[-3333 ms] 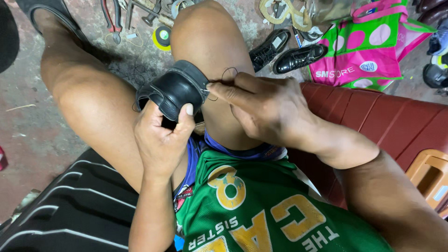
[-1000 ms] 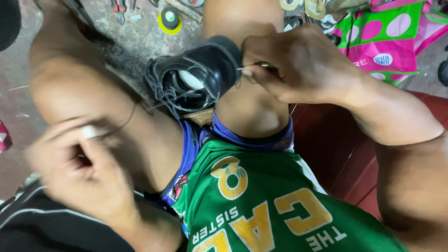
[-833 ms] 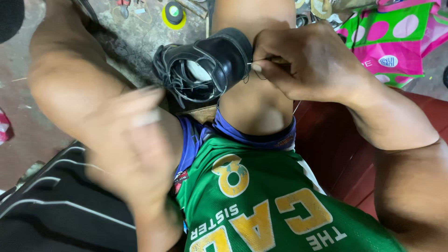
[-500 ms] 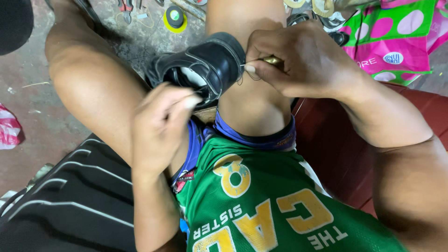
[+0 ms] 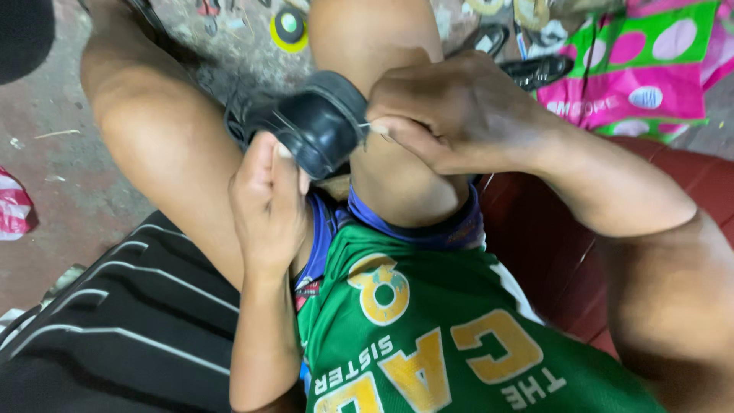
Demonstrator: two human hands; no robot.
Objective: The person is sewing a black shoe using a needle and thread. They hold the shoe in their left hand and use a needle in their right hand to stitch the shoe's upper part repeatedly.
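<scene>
From the head camera, looking down: a black shoe (image 5: 310, 122) sits wedged between the person's two bare knees, in the middle of the scene, its rounded toe end turned toward the viewer. The left hand (image 5: 267, 203) comes up from below and is closed around the shoe's near edge, thumb pressed against the leather, fingers curled under it. The right hand (image 5: 451, 115) reaches in from the right, fingers pressed together and pinching a thin needle (image 5: 365, 125) (only a short pale sliver shows) right at the shoe's right edge.

Room is tight: both knees hem the shoe in on either side. Beyond the knees, far, the concrete floor (image 5: 61, 153) carries a yellow-rimmed round tin (image 5: 287, 26), and far right lies a pink and green dotted bag (image 5: 634, 69). A red seat (image 5: 535, 245) runs along the right.
</scene>
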